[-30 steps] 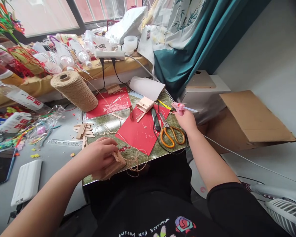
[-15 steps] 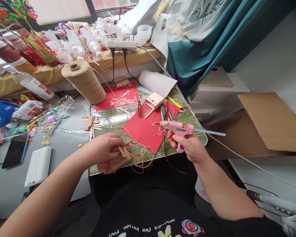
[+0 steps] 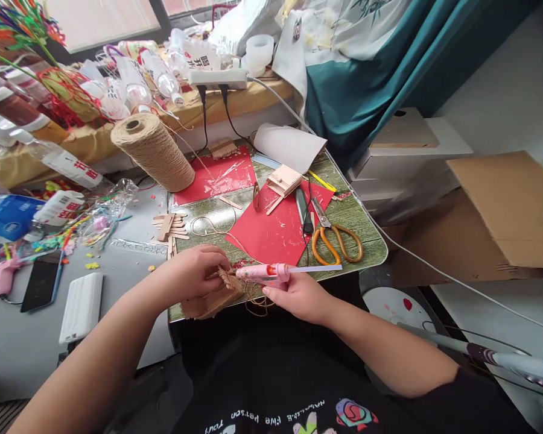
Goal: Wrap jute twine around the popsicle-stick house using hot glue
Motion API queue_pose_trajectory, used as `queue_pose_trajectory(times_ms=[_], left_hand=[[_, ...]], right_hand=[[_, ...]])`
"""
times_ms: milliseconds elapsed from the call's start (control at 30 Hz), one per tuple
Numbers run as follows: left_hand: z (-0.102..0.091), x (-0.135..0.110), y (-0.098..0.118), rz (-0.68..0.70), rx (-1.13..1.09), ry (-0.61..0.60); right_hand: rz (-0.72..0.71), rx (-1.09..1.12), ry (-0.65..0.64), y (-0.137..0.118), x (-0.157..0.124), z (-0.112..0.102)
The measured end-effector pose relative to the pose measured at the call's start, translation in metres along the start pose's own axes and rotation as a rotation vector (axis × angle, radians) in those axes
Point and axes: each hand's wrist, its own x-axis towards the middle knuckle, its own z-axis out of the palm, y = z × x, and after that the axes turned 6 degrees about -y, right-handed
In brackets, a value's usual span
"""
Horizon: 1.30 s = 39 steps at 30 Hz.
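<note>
My left hand (image 3: 208, 268) is closed on the upper edge of a small brown box-like piece (image 3: 215, 301) with twine along its rim, at the table's front edge. In my right hand (image 3: 298, 294) is a pink hot glue gun (image 3: 265, 273), a pale glue stick poking out of its back. The gun's nozzle points left and is at the twine-edged rim, beside my left fingers; whether it touches I cannot tell. Loose twine (image 3: 257, 306) lies bunched under the gun. My left fingertips are partly hidden behind the piece.
Orange-handled scissors (image 3: 337, 241) and a cutter knife (image 3: 303, 211) lie right of a red sheet (image 3: 271, 232). A small wooden box (image 3: 284, 179) sits on that sheet. A large twine spool (image 3: 156, 154) stands at the back left, with craft sticks (image 3: 169, 226) before it.
My right hand has brought the glue gun left and down, from above the scissors to the piece in my left hand. My left hand keeps its grip. The view has shifted slightly.
</note>
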Motion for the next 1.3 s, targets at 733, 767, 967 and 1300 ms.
queue_pose_trajectory(times_ms=[733,767,967,1300], left_hand=[[0.000,0.000,0.000,0.003,-0.032,-0.001],[0.000,0.000,-0.001,0.007,-0.033,0.000],[0.001,0.000,-0.002,0.011,-0.030,0.001],[0.001,0.000,-0.002,0.010,-0.026,0.001]], right_hand=[[0.106,-0.013,-0.050,0.001,0.002,0.005],[0.084,-0.012,-0.059,-0.001,0.002,0.005],[0.035,-0.025,-0.076,-0.002,0.002,0.005],[0.009,-0.063,-0.058,0.007,0.001,0.006]])
